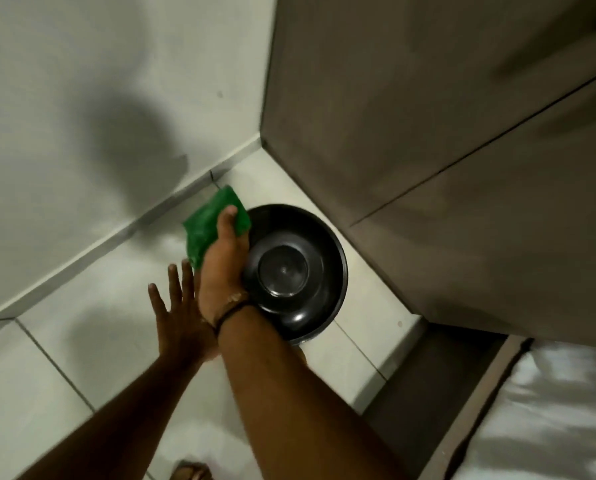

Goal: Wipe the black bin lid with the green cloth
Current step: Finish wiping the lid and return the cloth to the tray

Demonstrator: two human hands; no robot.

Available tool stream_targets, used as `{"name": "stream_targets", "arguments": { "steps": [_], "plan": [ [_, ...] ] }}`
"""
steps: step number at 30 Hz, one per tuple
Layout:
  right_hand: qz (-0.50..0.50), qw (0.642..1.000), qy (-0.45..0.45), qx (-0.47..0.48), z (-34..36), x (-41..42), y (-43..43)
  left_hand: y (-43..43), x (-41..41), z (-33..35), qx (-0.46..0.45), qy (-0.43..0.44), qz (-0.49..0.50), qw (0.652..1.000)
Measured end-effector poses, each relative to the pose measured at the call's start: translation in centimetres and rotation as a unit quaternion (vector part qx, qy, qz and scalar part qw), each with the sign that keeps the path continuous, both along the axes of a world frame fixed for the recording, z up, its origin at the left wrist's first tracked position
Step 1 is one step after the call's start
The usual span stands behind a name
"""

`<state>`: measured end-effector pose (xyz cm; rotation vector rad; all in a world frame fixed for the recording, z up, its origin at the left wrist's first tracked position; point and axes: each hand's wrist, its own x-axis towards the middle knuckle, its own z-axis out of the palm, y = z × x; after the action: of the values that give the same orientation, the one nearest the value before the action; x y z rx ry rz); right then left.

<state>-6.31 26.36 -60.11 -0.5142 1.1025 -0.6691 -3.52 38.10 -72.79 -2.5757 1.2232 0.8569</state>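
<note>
A round black bin lid (296, 271) with a raised centre disc sits on a bin in the corner of the tiled floor. My right hand (222, 268) presses a folded green cloth (206, 225) against the lid's left rim, thumb on top of the cloth. My left hand (177, 317) hovers just left of the right wrist, fingers spread, holding nothing. The bin's body is hidden under the lid and my right arm.
A grey-brown cabinet (445, 150) rises right behind the bin. A pale wall (82, 133) with a skirting strip runs on the left. A bed with white bedding (549, 410) lies at lower right. My sandalled foot (191, 472) shows at the bottom edge.
</note>
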Motion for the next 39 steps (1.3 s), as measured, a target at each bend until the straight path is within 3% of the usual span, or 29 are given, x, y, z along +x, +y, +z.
{"name": "stream_targets", "arguments": {
  "steps": [2, 4, 7, 8, 9, 11, 12, 13, 14, 15, 17, 22, 25, 28, 31, 36, 39],
  "plan": [
    [0.006, 0.997, 0.006, 0.082, 3.0, -1.7, -0.5, -0.8, -0.3, 2.6, 0.072, 0.058, 0.034, 0.995],
    [0.004, 0.990, -0.042, 0.137, 6.8, -4.2, -1.6, -1.4, -0.3, 6.4, 0.085, 0.090, 0.087, 0.988],
    [0.005, 0.984, -0.081, 0.162, 12.9, -8.5, -3.2, -3.4, -0.1, 13.8, 0.010, 0.140, 0.198, 0.970],
    [0.012, 0.981, -0.095, 0.166, 15.9, -9.5, -3.9, -4.3, 0.0, 17.2, -0.042, 0.185, 0.267, 0.945],
    [0.011, 0.977, -0.114, 0.181, 18.4, -10.7, -4.6, -5.4, -0.1, 20.4, -0.099, 0.267, 0.352, 0.892],
    [0.032, 0.970, -0.145, 0.192, 24.4, -11.9, -6.0, -8.4, 0.2, 28.8, -0.139, 0.468, 0.503, 0.713],
    [0.042, 0.967, -0.161, 0.191, 27.1, -12.3, -6.5, -9.5, 0.1, 32.7, -0.138, 0.539, 0.525, 0.644],
    [0.054, 0.968, -0.167, 0.181, 30.5, -12.6, -7.4, -10.8, 0.3, 37.0, -0.142, 0.591, 0.513, 0.606],
    [0.063, 0.968, -0.176, 0.169, 33.5, -12.7, -8.1, -11.8, 0.5, 41.2, -0.150, 0.620, 0.483, 0.600],
    [0.078, 0.970, -0.176, 0.150, 36.4, -12.6, -9.0, -12.8, 0.6, 45.6, -0.165, 0.636, 0.453, 0.603],
    [0.099, 0.972, -0.176, 0.121, 40.8, -12.6, -10.6, -14.3, 0.9, 52.5, -0.195, 0.634, 0.380, 0.645],
    [0.107, 0.978, -0.165, 0.068, 51.3, -12.5, -15.3, -18.9, 1.9, 65.0, -0.278, 0.533, 0.302, 0.740],
    [0.088, 0.994, -0.049, -0.034, 56.3, -12.2, -19.7, -23.1, 2.4, 70.6, -0.311, 0.480, 0.272, 0.773],
    [0.054, 0.982, 0.090, -0.154, 59.5, -11.2, -25.0, -28.5, 3.6, 73.5, -0.343, 0.441, 0.239, 0.794],
    [0.050, 0.956, 0.199, -0.209, 61.1, -10.0, -30.9, -35.4, 4.7, 74.4, -0.364, 0.373, 0.218, 0.825],
    [0.094, 0.902, 0.356, -0.228, 59.3, -7.5, -39.9, -44.9, 5.9, 72.3, -0.329, 0.257, 0.174, 0.892],
    [0.144, 0.880, 0.401, -0.208, 57.3, -6.4, -43.0, -48.1, 6.2, 69.5, -0.293, 0.222, 0.172, 0.914]
  ]
}}
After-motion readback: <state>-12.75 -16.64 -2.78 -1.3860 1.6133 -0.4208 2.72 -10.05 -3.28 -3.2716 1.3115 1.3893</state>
